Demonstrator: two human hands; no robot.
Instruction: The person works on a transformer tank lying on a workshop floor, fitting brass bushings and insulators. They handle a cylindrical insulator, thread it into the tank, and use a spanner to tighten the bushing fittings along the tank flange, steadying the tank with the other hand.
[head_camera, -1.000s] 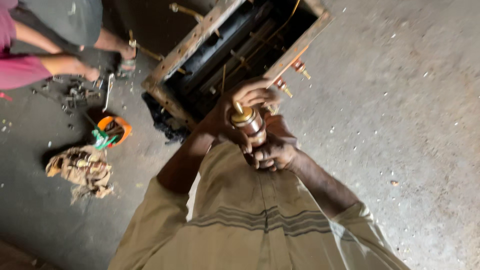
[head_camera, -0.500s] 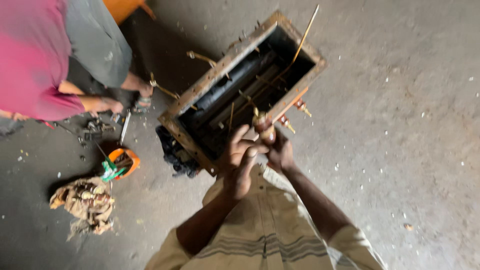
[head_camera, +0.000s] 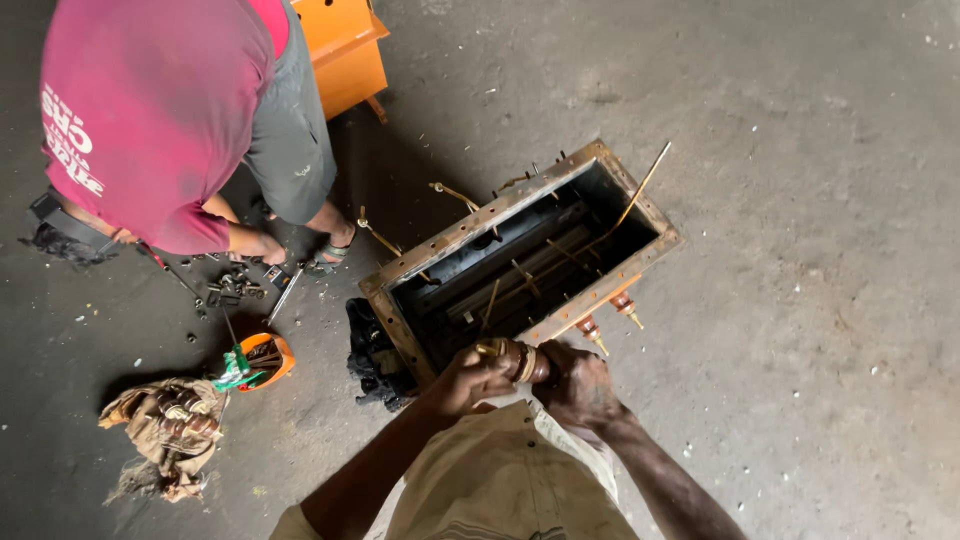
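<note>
Both my hands grip a brown ribbed insulator with a brass fitting (head_camera: 515, 360) at the near rim of an open rectangular metal tank (head_camera: 470, 235). My left hand (head_camera: 468, 380) wraps its brass end. My right hand (head_camera: 580, 385) holds the other end. Thin brass rods (head_camera: 640, 190) and strips stick up out of the dark inside of the tank. Two more small brown insulators (head_camera: 605, 315) poke out of the tank's near wall beside my right hand.
Another person in a pink shirt (head_camera: 150, 110) crouches at the upper left over scattered bolts and tools (head_camera: 230, 290). An orange box (head_camera: 345, 45) stands behind them. An orange container (head_camera: 258, 362), a dirty rag (head_camera: 165, 430) and black cloth (head_camera: 372, 350) lie on the concrete floor.
The view has swung back so the tank and the other person show more fully. My hands with the insulator have come down to the tank's near rim.
</note>
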